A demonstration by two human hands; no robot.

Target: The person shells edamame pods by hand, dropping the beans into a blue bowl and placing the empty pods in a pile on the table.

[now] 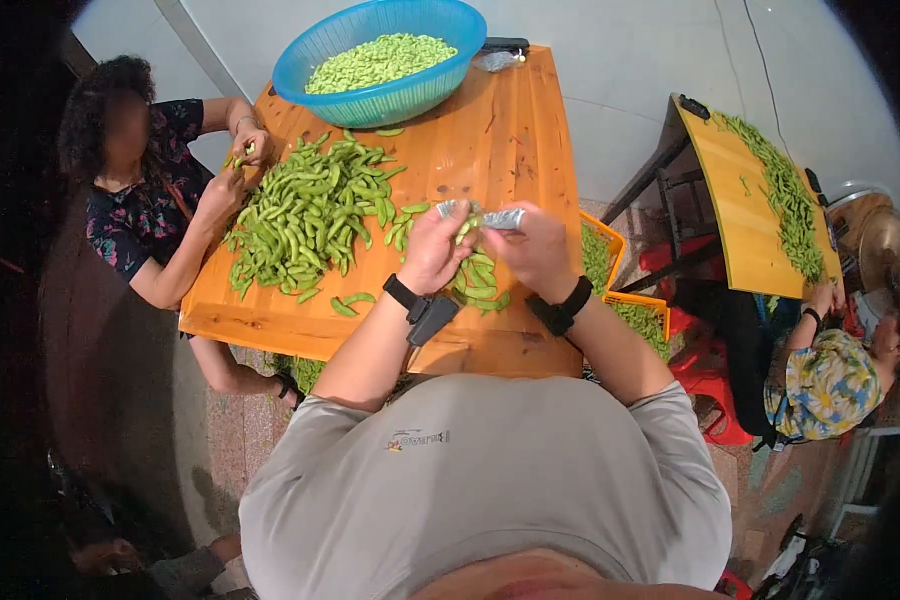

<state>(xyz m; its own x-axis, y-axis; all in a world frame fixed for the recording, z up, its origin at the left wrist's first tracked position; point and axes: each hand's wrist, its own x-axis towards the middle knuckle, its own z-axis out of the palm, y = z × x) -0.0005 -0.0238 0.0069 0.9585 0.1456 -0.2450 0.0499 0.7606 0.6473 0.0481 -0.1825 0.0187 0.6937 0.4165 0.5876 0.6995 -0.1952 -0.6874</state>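
Observation:
Over the wooden table (530, 130), my left hand (432, 248) and my right hand (532, 252) meet with fingers pinched. Between them is a green soybean pod (465, 229), partly covered by the fingers. Silver wrapping covers a digit on each hand. Several loose pods (480, 285) lie just beneath my hands. Left of them spreads a large heap of green soybean pods (305, 215). Toward the back stands a blue plastic basket (395, 105) full of shelled light green beans (380, 62).
A co-worker (140, 200) at the left edge holds pods in both hands. Orange crates (638, 299) of pods stand beside the table's right side. Farther right, another person (830, 385) works at a second table (720, 200) with pods. Red stools (705, 385) stand below.

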